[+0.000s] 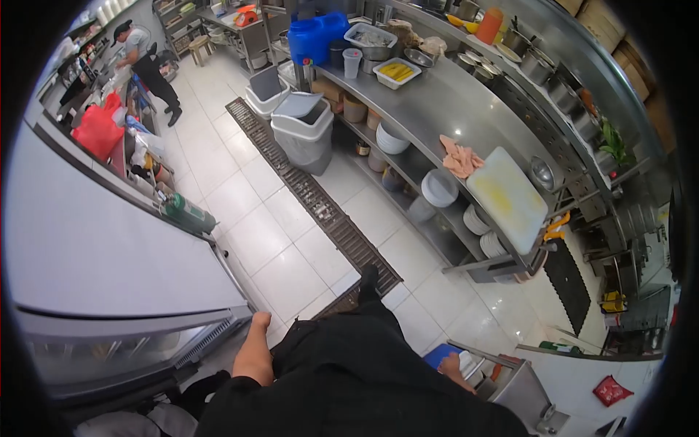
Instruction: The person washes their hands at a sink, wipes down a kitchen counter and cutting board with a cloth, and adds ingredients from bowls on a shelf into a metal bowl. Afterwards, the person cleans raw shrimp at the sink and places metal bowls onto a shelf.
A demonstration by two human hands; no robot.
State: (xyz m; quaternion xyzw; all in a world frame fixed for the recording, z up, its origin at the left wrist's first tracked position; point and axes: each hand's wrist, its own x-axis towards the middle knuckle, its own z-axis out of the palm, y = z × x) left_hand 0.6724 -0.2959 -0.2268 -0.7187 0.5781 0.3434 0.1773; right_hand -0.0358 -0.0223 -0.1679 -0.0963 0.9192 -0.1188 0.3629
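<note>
My left hand point(262, 319) hangs low beside the grey fridge, just past the corner of its door point(211, 342). It is seen from above, small, and its fingers cannot be made out. Over on the right, my right hand point(453, 365) is down by a blue item point(441, 355) and light-coloured containers at the steel unit point(520, 393). Whether it touches any of them I cannot tell, as its fingers are mostly hidden. No held thing shows in either hand. One dark shoe point(369, 277) is on the floor drain grate point(320, 204).
Ahead stands a long steel counter point(408, 102) with a cutting board point(510, 200), a pink cloth point(460, 156) and a blue jug point(318, 36). Bins point(302, 135) stand at its end. A green cylinder point(188, 211) lies beyond the fridge. Another person point(142, 58) works far left.
</note>
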